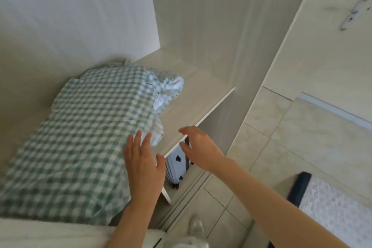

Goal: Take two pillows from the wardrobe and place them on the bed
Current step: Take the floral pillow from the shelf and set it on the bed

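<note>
A green-checked pillow [80, 137] lies on a shelf [193, 102] inside the wardrobe [201, 26], its near end hanging toward the camera and its white lining bunched at the far corner. Only 1 pillow can be made out. The left hand [144, 165] is over the pillow's right edge, fingers straight and spread, gripping nothing. The right hand [198, 147] hovers just beside it over the shelf's front edge, fingers loosely spread, also holding nothing. Below the shelf stands a pale suitcase [177, 167], mostly hidden by the hands. A rug [332, 211] lies on the tiled floor [281, 137], cut off at the right.
</note>
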`<state>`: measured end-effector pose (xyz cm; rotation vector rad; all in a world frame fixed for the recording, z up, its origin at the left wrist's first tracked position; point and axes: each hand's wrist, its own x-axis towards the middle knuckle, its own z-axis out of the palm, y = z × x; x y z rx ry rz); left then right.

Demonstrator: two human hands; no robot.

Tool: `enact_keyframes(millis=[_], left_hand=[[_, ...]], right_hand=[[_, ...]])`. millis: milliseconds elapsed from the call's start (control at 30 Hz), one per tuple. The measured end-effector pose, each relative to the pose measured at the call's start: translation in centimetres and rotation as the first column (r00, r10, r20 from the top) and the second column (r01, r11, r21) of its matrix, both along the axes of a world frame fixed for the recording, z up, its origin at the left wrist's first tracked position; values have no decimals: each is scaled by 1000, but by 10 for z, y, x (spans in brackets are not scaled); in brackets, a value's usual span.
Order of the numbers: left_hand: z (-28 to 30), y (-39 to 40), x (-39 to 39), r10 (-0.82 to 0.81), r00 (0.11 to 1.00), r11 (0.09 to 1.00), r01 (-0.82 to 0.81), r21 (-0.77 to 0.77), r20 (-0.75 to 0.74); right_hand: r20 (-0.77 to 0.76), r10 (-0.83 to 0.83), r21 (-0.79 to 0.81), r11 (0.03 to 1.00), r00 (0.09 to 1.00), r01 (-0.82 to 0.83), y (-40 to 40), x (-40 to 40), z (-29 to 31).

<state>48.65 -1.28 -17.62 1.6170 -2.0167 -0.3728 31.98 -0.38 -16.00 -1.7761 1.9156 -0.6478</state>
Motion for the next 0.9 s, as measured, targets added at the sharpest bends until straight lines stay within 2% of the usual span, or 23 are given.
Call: enact_keyframes(millis=[100, 167, 333, 500, 633, 700, 767, 900], left_hand=[[-1, -18, 0, 141, 984, 990, -141, -7, 105], [-4, -24, 1, 226, 962, 971, -235, 40, 150], [-14, -28, 4, 257, 932, 957, -282, 64, 255], [-16, -39, -5, 355, 880, 920, -389, 48, 316], [-12, -57, 1, 486, 766, 832, -553, 46, 420], [-13, -65, 2, 544, 707, 783, -622, 30, 452], [-13, -70, -3, 579, 647, 747, -665, -5, 495], [-21, -73, -5, 626, 619, 737, -668, -101, 475]], right_hand=[[-77, 138, -7, 990, 987, -139, -48, -1, 8], [-116, 211, -43, 975, 971, -217, -75, 4, 10], [-241, 389, -128, 896, 889, -426, -122, 24, 2], [-440, 557, -119, 741, 704, -661, -160, 36, -17], [-606, 624, -25, 604, 493, -796, -203, 23, -25], [-660, 618, -2, 566, 426, -824, -225, 15, -26], [-674, 621, 7, 547, 400, -837, -241, 11, -27], [-647, 635, -33, 530, 422, -847, -246, 11, -34]])
